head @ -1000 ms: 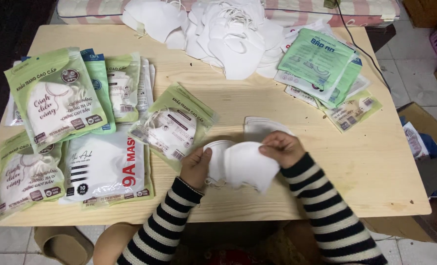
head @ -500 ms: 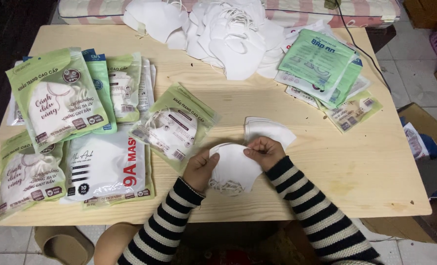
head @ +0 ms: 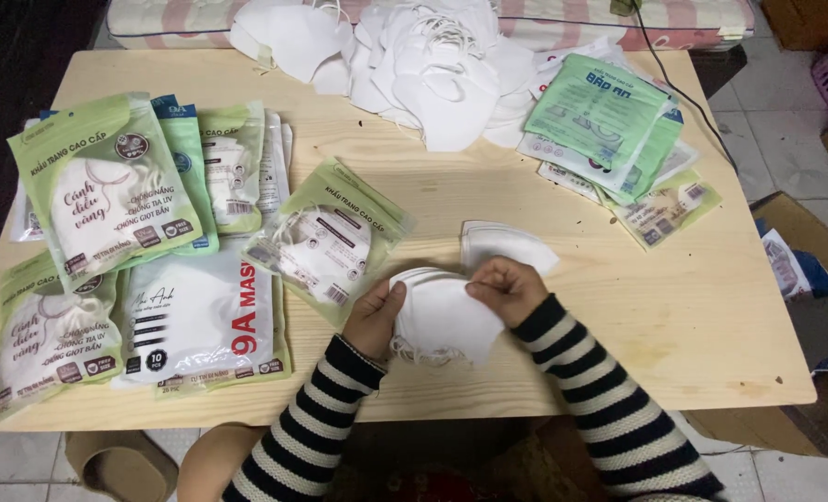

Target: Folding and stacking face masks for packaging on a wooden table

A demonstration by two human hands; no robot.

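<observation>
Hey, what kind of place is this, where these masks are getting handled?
Probably a home set up for packing masks by hand: a low wooden table holds a heap of loose white masks and green retail pouches, with a striped cushion behind and a tiled floor.

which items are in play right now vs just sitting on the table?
In hand:
left hand and right hand gripping a stack of white masks

Lying about:
small white mask stack
loose mask pile
green mask packets
flat green pouches

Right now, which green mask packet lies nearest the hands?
The tilted packet at mid-table, just above the left hand. The other green packets lie at the table's left edge or far right corner.
</observation>
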